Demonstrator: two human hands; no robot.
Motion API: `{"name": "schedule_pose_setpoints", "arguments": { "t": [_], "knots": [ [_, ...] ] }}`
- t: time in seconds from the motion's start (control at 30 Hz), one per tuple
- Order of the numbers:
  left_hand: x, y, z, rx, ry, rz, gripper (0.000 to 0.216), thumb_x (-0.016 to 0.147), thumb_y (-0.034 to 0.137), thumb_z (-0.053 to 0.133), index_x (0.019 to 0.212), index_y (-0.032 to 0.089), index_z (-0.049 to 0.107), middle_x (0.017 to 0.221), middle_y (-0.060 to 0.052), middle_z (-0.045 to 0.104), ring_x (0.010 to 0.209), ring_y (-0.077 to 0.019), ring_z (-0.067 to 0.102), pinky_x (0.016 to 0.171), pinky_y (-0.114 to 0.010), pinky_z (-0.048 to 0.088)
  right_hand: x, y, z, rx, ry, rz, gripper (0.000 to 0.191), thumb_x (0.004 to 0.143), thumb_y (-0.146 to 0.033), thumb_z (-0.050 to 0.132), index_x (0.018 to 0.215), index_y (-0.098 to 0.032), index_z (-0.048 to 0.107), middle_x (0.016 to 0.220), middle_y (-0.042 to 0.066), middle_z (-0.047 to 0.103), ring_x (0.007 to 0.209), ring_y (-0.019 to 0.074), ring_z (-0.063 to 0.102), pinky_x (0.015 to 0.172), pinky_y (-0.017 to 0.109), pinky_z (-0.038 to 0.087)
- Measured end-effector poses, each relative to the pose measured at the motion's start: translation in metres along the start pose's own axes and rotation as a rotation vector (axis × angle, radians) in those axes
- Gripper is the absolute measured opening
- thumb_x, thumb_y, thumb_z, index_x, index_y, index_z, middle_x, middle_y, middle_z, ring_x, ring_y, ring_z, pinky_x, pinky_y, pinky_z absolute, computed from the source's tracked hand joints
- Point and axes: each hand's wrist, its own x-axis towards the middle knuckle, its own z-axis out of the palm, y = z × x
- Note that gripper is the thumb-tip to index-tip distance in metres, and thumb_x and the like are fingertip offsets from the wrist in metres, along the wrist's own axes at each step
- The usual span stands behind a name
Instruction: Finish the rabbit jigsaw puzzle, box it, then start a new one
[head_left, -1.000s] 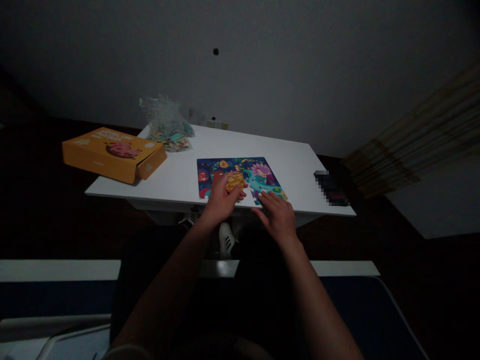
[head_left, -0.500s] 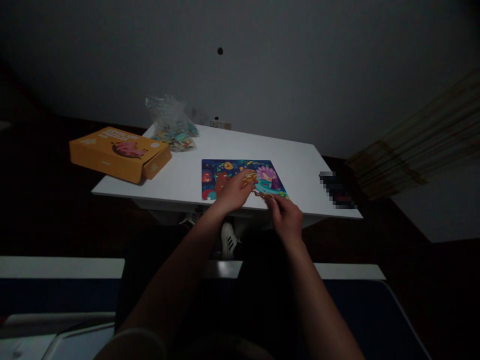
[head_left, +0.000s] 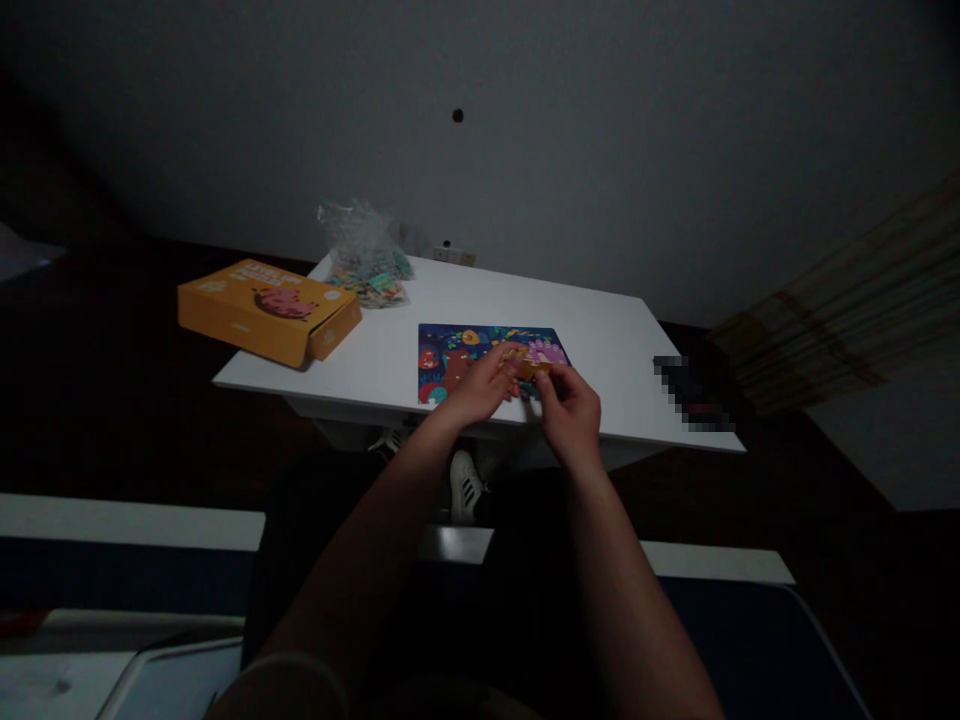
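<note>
A colourful puzzle picture (head_left: 450, 365) with dark blue ground and cartoon figures lies near the table's front edge. Over its right part, my left hand (head_left: 486, 385) is closed on yellowish puzzle pieces (head_left: 514, 356), whose number I cannot make out. Close beside it, my right hand (head_left: 572, 412) pinches an orange-yellow puzzle piece (head_left: 536, 370) between thumb and fingers. The two hands nearly meet, and together they cover much of the picture's lower right.
On the white table (head_left: 487, 295), an orange puzzle box (head_left: 262, 310) stands at the left. Behind it is a clear plastic bag (head_left: 367, 265) full of pieces. A pixelated dark object (head_left: 690, 393) lies at the right edge. A striped curtain (head_left: 802, 340) hangs at the right.
My right hand has moved up and closer to my left hand, and the orange-yellow piece now shows between them. The whole view has shifted slightly.
</note>
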Motion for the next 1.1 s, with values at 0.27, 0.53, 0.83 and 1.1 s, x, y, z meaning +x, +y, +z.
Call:
{"name": "schedule_pose_setpoints", "arguments": {
  "t": [0.27,0.53,0.83,1.1],
  "knots": [
    [0.000,-0.002,-0.001,-0.029,0.059,-0.064,0.032,0.103,0.038,0.083,0.128,0.024,0.069,0.115,-0.009,0.080,0.084,-0.0184,0.077,0.073,-0.030,0.061,0.003,0.004,0.002,-0.182,-0.007,-0.099,0.043,0.104,-0.052,0.072,0.134,-0.023,0.082,0.126,0.014,0.086,0.100,0.0296,0.080,0.096,0.051,0.067],
    [-0.001,0.011,0.004,-0.105,0.130,-0.102,0.018,0.109,0.031,0.076,0.105,0.025,0.060,0.099,-0.002,0.076,0.081,-0.0163,0.077,0.069,-0.027,0.060,-0.021,0.013,-0.009,-0.669,-0.301,-0.259,0.060,0.111,-0.057,0.063,0.155,-0.017,0.070,0.162,0.024,0.070,0.154,0.0472,0.062,0.123,0.072,0.050],
    [-0.005,0.020,0.003,-0.071,0.152,-0.150,0.015,0.107,0.033,0.081,0.104,0.024,0.069,0.096,-0.003,0.077,0.080,-0.0181,0.078,0.065,-0.028,0.062,-0.014,0.014,-0.030,-0.634,-0.353,-0.256,0.049,0.110,-0.057,0.067,0.145,-0.026,0.080,0.148,0.014,0.081,0.142,0.0401,0.074,0.114,0.062,0.059],
    [-0.006,0.028,0.003,-0.099,0.181,-0.206,0.033,0.102,0.018,0.080,0.133,0.025,0.072,0.120,-0.009,0.082,0.084,-0.0187,0.080,0.069,-0.031,0.067,0.010,0.009,-0.023,-0.786,-0.213,-0.114,0.044,0.116,-0.053,0.052,0.122,-0.028,0.088,0.098,0.012,0.088,0.081,0.0299,0.078,0.071,0.037,0.051]
  ]
}}
